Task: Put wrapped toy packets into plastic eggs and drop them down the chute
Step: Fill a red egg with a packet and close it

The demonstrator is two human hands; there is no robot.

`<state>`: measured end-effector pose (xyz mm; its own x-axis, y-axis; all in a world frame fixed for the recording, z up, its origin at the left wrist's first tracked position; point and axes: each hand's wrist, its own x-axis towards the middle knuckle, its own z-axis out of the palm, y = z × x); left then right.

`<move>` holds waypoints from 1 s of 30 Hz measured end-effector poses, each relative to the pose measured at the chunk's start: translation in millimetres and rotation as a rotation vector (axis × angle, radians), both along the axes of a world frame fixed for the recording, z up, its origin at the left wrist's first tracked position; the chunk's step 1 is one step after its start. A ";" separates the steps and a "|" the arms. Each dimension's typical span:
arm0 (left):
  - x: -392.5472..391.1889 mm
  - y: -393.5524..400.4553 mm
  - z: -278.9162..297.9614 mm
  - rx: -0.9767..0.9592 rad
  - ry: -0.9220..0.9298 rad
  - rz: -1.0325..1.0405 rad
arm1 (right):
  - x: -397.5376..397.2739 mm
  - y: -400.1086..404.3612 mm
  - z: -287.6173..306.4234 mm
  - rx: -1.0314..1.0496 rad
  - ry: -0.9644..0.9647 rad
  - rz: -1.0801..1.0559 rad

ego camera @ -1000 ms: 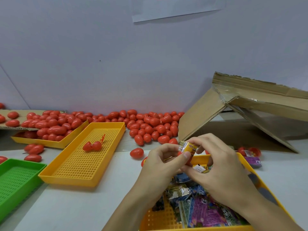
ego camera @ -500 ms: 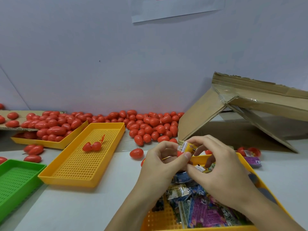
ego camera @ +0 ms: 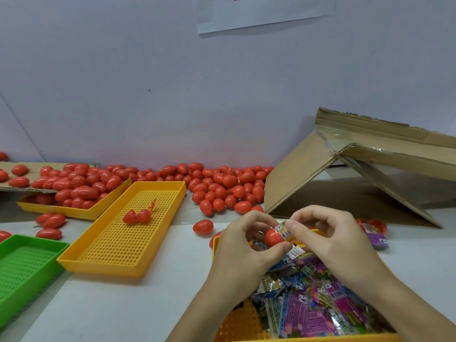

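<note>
1. Just right of the frame's centre, the left hand (ego camera: 243, 245) grips a red plastic egg half (ego camera: 273, 238) between thumb and curled fingers, while the right hand (ego camera: 328, 240) pinches a folded toy packet (ego camera: 283, 229) at the egg's mouth.
2. The packet sits only partly in (its barcoded end sticks out), so I judge it may spring back or jam the rim if pushed in unfolded.
3. A thin shell pinched this way could pop sideways out of the fingers and roll off among the loose red eggs (ego camera: 222, 191) in mid-frame.
4. A bulging packet would likely keep the egg from snapping shut, and it could open on the cardboard chute (ego camera: 370, 174) at the right.
5. Hidden: the egg's other half, lost behind the left fingers; how deep the packet goes cannot be told.
6. The yellow packet tray (ego camera: 232, 329) at lower right is cut by the frame's bottom edge, and both forearms cover parts of it.
</note>
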<state>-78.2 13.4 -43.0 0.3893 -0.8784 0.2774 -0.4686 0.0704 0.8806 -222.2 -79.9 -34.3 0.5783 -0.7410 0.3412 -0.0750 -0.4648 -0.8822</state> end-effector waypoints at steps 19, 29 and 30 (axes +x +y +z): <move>-0.4 -0.9 -0.8 0.035 0.009 0.008 | -0.7 -2.3 -0.9 0.003 0.021 -0.004; 0.4 0.4 0.9 0.030 0.040 0.003 | -0.6 -0.6 0.8 -0.027 0.054 -0.006; 0.4 0.4 0.6 0.030 0.032 0.001 | -0.4 0.0 0.9 -0.030 0.058 -0.010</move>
